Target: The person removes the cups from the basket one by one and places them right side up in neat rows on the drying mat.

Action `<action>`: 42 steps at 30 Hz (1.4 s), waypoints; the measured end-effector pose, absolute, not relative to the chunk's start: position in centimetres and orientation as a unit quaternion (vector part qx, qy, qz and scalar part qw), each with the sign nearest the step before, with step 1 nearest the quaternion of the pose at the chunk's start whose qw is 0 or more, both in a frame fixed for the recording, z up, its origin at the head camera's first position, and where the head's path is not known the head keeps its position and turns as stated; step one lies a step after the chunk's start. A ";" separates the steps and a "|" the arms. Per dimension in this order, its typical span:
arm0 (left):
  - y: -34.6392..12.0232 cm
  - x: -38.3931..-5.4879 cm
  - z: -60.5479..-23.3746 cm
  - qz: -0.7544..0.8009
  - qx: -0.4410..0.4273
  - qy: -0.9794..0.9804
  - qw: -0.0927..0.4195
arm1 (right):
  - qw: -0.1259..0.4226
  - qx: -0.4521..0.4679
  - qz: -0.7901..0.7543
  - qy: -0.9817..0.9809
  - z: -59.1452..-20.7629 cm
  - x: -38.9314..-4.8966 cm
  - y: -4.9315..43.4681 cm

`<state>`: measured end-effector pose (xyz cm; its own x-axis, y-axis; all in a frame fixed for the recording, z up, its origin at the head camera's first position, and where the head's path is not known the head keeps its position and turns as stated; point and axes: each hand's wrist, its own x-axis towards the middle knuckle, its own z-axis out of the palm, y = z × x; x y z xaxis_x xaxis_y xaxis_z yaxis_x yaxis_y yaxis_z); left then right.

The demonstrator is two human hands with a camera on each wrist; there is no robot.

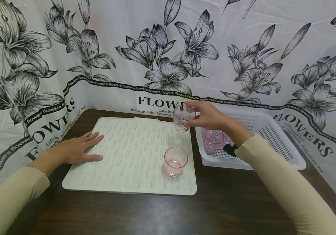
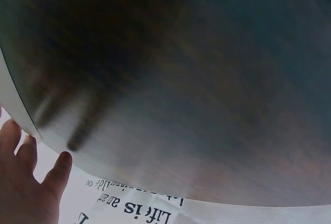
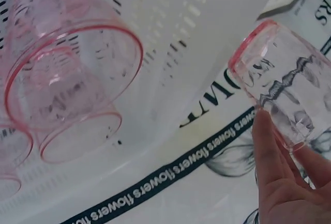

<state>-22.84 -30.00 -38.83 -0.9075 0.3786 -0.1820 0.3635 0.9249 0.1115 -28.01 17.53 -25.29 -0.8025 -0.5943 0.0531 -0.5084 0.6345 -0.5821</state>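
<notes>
My right hand pinches a clear, pink-rimmed glass between thumb and fingers, above the far right corner of the mat. In the right wrist view, the glass appears tilted beside the fingers. A second pink-rimmed glass stands upright, mouth up, near the right edge of a cream ribbed drying mat. Spread and fairly straight, the fingers of my left hand rest on the mat's left edge. Several pink glasses lie in a white basket at the right.
The white perforated plastic basket stands right of the mat on the dark wooden table. A small black object shows at the basket, partly behind my right forearm. A white flower-printed cloth hangs behind and at both sides.
</notes>
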 end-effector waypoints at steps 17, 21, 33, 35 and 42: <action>-30.1 -23.0 -39.1 0.044 0.186 0.976 0.101 | 0.097 -0.306 -0.219 0.921 -26.9 -29.0 15.2; -30.1 -23.0 -39.0 0.038 0.189 0.976 0.101 | 0.107 -0.309 -0.206 0.922 -27.2 -29.3 15.1; -30.1 -22.9 -38.9 0.038 0.189 0.976 0.100 | 0.141 -0.325 -0.192 0.915 -28.7 -30.2 13.9; -30.1 -22.9 -38.9 0.040 0.189 0.976 0.100 | 0.147 -0.328 -0.191 0.913 -28.9 -30.2 13.8; -30.2 -22.9 -39.0 0.050 0.197 0.974 0.095 | 0.171 -0.322 -0.191 0.912 -29.6 -30.1 13.5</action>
<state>-22.87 -30.24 -38.96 -0.9042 0.3941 -0.1649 0.3753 0.9172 0.1338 -30.13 13.45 -29.57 -0.7346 -0.6517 -0.1891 -0.5213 0.7204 -0.4575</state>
